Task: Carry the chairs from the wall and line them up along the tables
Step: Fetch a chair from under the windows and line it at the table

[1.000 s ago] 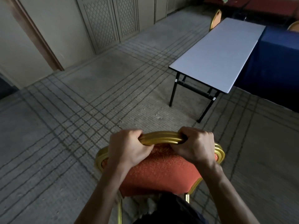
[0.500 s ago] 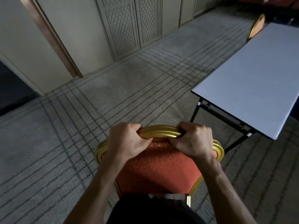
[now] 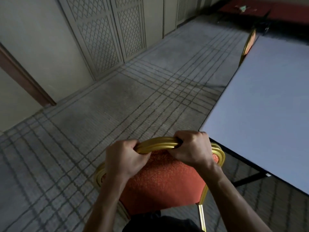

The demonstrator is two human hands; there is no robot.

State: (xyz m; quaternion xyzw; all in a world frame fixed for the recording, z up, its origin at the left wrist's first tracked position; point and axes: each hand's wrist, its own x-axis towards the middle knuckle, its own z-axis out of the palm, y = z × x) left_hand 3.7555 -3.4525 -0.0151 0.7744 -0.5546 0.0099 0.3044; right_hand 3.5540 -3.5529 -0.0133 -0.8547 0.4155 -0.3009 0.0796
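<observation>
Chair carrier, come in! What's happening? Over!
Gripping top rail of chair: left hand, right hand. Right hand near table corner. At table's far end, second chair.

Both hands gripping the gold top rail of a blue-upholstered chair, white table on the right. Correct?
Upholstery is orange-red, not blue, per the head view. The left hand and right hand do grip the gold top rail of the chair, white table on the right.

No legible text (anywhere)

A banquet hall: patterned carpet point(image 3: 150, 97), folding table point(image 3: 267, 114), gold-framed banquet chair point(image 3: 163, 178), panelled wall point(image 3: 103, 36).
</observation>
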